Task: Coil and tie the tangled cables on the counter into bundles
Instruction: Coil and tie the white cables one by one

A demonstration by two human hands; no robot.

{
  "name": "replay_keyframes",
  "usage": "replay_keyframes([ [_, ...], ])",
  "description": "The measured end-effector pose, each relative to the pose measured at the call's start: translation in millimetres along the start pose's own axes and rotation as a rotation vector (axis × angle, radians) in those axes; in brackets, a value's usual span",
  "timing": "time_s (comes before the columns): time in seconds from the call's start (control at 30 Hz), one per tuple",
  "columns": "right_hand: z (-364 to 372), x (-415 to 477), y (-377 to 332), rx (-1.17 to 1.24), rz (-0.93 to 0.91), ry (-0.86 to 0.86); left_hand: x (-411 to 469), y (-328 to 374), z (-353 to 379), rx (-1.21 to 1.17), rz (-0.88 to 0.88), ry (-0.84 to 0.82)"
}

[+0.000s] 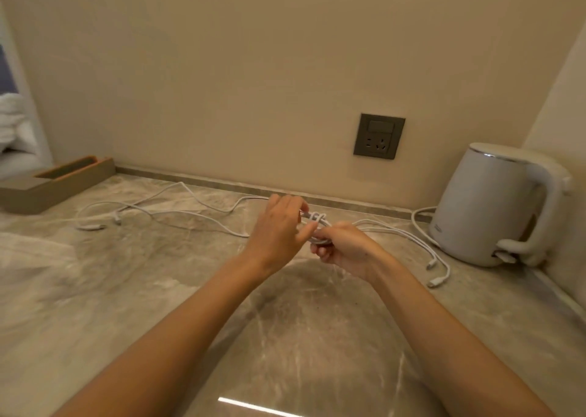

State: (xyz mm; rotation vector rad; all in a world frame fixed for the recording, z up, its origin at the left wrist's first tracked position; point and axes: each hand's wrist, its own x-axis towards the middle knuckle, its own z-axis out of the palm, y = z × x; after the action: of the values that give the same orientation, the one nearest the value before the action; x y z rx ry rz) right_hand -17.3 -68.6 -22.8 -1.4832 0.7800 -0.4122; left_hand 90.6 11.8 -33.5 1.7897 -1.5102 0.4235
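Observation:
Thin white cables lie tangled across the marble counter [158, 289]. Between my hands is a small coil of white cable [318, 223] with a few turns wrapped round it. My left hand [279, 226] pinches the cable at the coil's far side. My right hand [344, 248] grips the coil's near part from below, fingers curled round it. Loose cable [177, 215] trails left in wide loops to two plug ends [104, 223]. More strands [409, 237] run right and end in plugs [436, 274] near the kettle.
A white electric kettle [488, 207] stands at the right by the wall corner, its own cord [418, 216] looped behind. A dark wall socket [379, 136] sits above the counter. A tan box tray [54, 183] occupies the back left. White cloth [12, 118] shows at the far left.

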Motion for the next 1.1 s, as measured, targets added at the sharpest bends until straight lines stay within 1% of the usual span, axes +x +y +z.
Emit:
replay_keyframes([
  [0.1,0,-6,2,0.032,-0.020,-0.093,-1,-1,-2,-0.033,0.002,-0.030],
  [0.2,1,-11,4,0.056,-0.046,-0.154,-2,4,-6,-0.080,0.002,-0.026],
  [0.27,5,-13,4,0.078,-0.075,-0.165,-2,6,-7,-0.121,-0.004,-0.005],
  [0.37,8,-15,4,0.133,-0.099,-0.153,-3,6,-11,-0.168,0.044,-0.010],
  [0.47,13,-15,1,0.143,-0.101,-0.137,-5,0,-23,-0.208,0.017,0.029],
  [0.53,21,-14,-3,0.157,-0.099,-0.114,-9,-7,-37,-0.203,-0.034,0.119],
  [0.6,31,-12,-6,0.173,-0.114,-0.109,-12,-16,-52,-0.173,-0.133,0.154],
  [0.63,39,-13,-8,0.167,-0.123,-0.116,-15,-22,-60,-0.162,-0.201,0.130],
  [0.7,58,-12,-11,0.143,-0.133,-0.136,-24,-36,-77,-0.153,-0.324,0.027],
  [0.77,79,-14,-13,0.098,-0.144,-0.177,-36,-47,-95,-0.158,-0.405,-0.052],
  [0.8,90,-15,-14,0.072,-0.148,-0.208,-43,-52,-104,-0.158,-0.434,-0.060],
  [0.9,134,-20,-17,0.035,-0.144,-0.283,-72,-74,-137,-0.129,-0.533,-0.004],
  [0.97,166,-24,-17,0.014,-0.157,-0.289,-95,-87,-161,-0.125,-0.606,0.042],
  [1.03,190,-28,-16,-0.014,-0.203,-0.282,-112,-95,-180,-0.128,-0.664,0.072],
  [1.1,225,-37,-14,-0.062,-0.240,-0.333,-138,-105,-206,-0.103,-0.722,0.111],
])
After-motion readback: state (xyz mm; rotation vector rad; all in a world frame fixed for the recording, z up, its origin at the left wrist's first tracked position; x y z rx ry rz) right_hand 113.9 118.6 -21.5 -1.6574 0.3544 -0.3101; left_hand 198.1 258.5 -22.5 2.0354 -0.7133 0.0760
